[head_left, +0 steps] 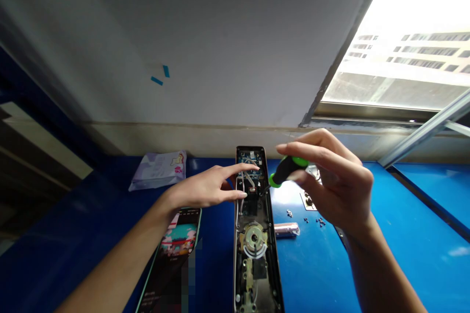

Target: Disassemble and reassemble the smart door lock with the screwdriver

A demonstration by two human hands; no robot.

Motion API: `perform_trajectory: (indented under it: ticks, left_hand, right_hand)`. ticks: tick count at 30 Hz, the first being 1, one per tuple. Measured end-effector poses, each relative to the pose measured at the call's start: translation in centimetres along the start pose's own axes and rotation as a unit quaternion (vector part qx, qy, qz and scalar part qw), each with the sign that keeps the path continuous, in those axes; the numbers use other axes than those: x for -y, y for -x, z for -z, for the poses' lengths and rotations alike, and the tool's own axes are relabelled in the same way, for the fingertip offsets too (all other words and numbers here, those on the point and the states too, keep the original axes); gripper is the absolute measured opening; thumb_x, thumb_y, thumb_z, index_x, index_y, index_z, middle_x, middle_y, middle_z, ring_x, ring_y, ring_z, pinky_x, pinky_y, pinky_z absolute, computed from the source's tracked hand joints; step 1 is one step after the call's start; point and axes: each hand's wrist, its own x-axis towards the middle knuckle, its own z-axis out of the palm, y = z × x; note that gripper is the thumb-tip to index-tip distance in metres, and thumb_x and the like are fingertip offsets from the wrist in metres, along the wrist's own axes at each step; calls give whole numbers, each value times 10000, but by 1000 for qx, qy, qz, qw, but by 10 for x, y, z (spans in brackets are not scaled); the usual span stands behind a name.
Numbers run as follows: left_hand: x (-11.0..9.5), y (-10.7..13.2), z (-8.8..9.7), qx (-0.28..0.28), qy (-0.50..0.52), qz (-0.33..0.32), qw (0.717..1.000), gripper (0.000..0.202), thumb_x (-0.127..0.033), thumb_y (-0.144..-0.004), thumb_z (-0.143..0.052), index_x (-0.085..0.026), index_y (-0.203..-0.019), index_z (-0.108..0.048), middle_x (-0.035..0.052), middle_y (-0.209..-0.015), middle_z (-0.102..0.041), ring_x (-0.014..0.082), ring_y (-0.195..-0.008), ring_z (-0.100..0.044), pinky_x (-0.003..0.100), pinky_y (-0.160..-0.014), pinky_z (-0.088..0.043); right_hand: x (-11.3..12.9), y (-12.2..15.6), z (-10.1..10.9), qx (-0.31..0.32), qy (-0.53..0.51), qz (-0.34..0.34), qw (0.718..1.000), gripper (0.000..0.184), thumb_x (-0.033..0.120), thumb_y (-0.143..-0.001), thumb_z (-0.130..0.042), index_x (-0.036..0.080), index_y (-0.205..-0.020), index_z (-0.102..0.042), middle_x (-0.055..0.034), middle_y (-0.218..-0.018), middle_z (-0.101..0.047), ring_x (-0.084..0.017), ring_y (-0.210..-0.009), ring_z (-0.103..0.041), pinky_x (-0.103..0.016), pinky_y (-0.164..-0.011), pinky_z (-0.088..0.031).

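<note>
A long opened lock housing [273,254] lies lengthwise on the blue table, showing a circuit board, white wires and a round brass part. My right hand [330,186] is closed around a black and green screwdriver [287,170], whose tip points down into the housing's upper half. My left hand [205,188] reaches in from the left with fingers stretched out, fingertips touching the housing's left edge beside the wires. It holds nothing.
A phone [176,249] with a lit screen lies under my left forearm. A pale printed packet [159,170] rests near the wall. Small loose screws [319,221], a pink tube [286,229] and a metal plate [307,199] lie right of the housing. A window is at upper right.
</note>
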Motion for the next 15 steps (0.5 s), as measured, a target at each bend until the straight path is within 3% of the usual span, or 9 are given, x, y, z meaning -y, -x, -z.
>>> perform_trajectory:
  ticks: [3, 6, 9, 11, 13, 15]
  left_hand:
    - [0, 0, 0, 1, -4, 0, 1000, 688, -455, -971, -657, -326, -1610, -437, 59, -1162, -774, 260, -971, -723, 350, -842, -538]
    - [1, 0, 0, 0, 8, -10, 1000, 671, -476, -972, -648, -318, -1595, -457, 61, -1199, -764, 253, -977, -719, 345, -849, -539]
    - [0, 0, 1, -3, 26, -14, 1000, 659, -516, -970, -646, -292, -1570, -492, 69, -1225, -754, 253, -986, -714, 350, -881, -535]
    - [1, 0, 1, -5, 32, -11, 999, 665, -539, -962, -652, -283, -1559, -506, 71, -1218, -753, 261, -998, -714, 356, -896, -533]
    - [2, 0, 0, -6, 31, -10, 999, 675, -553, -954, -655, -284, -1555, -510, 66, -1169, -763, 261, -976, -715, 358, -886, -536]
    - [3, -1, 0, -3, 26, -10, 1000, 679, -555, -954, -650, -295, -1563, -500, 54, -1112, -775, 248, -914, -712, 357, -857, -539]
  right_hand:
    - [0, -1, 2, 49, -43, -28, 997, 488, 89, -1016, -589, 302, -1450, -656, -77, -1335, -734, -232, -1198, -720, -437, -1006, -624]
    - [-4, -1, 5, 30, -63, -10, 997, 517, 60, -925, -737, 327, -1367, -719, -41, -1153, -781, -198, -992, -763, -366, -821, -662]
    - [-7, -1, 6, -2, -17, 10, 1000, 486, 124, -830, -871, 325, -1263, -782, -7, -949, -696, -151, -820, -685, -304, -666, -605]
    - [-6, -1, 6, 14, -14, -15, 1000, 424, 184, -936, -772, 324, -1335, -743, -38, -1079, -708, -182, -957, -700, -347, -794, -623]
    - [-4, -1, 5, 53, -53, -54, 996, 433, 179, -1041, -592, 326, -1442, -663, -71, -1341, -706, -234, -1180, -698, -439, -994, -605]
    - [-3, -1, 5, 73, -96, -67, 990, 462, 141, -1047, -557, 339, -1454, -649, -63, -1421, -700, -257, -1232, -703, -484, -1037, -600]
